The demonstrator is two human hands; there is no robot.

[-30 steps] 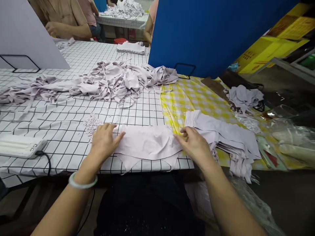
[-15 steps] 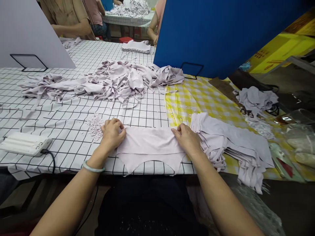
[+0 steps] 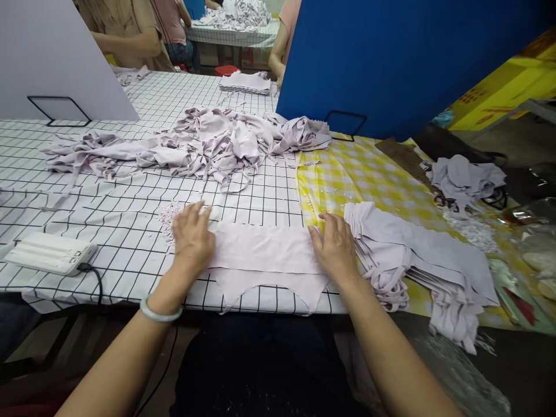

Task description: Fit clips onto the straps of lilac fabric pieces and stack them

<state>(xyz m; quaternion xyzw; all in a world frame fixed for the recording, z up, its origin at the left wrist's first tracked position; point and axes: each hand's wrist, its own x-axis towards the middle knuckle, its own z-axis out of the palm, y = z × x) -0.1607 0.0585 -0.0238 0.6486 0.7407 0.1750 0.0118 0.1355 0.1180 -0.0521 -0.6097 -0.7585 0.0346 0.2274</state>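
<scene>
A pale lilac cut fabric piece (image 3: 267,249) lies flat at the table's front edge, folded along its top, with a curved cut-out on its lower side. My left hand (image 3: 193,237) is at its left end, fingers spread and raised a little, holding nothing. At the right end, my right hand (image 3: 334,243) rests with its thumb by the fabric's edge and its fingers apart. Close to the right hand is a stack of similar fabric pieces (image 3: 417,249) with strips hanging off it. Small fabric snippets (image 3: 167,217) lie behind my left hand.
A heap of crumpled lilac fabric (image 3: 234,139) spans the table behind. A white power bank (image 3: 50,253) with a black cable sits left. A white panel (image 3: 65,63) and a blue panel (image 3: 391,58) stand on wire feet. Co-workers sit beyond; another fabric stack (image 3: 245,83) lies there.
My left hand has let go of the fabric's upper left corner and opened, lifting slightly. My right hand has loosened its pinch. The view has shifted a little to the left.
</scene>
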